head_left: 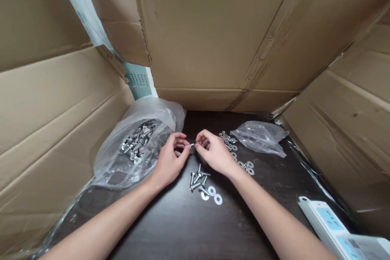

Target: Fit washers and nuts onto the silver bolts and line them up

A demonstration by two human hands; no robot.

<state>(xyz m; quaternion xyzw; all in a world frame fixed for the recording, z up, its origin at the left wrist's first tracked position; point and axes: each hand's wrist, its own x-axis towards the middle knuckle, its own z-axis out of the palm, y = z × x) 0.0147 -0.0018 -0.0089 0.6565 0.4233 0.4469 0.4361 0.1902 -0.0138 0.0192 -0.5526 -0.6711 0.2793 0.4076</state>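
My left hand [172, 158] pinches one end of a small metal bolt [191, 144], mostly hidden by the fingertips. At the bolt's other end, the thumb and forefinger of my right hand [215, 152] are closed on a small dark piece too hidden to name. Below the hands lies a loose group of bolts [198, 178], some with parts on their shanks. Three flat washers [218, 199] lie beside that group. Past my right hand are more washers [250, 165] and a cluster of small nuts [224, 135].
On the left, a clear plastic bag [114, 150] stands open with many bolts [141, 138] inside. A crumpled plastic bag [260, 136] lies at the back right. A white power strip [324, 227] is at the front right. Cardboard walls [219, 40] enclose the dark table [170, 227].
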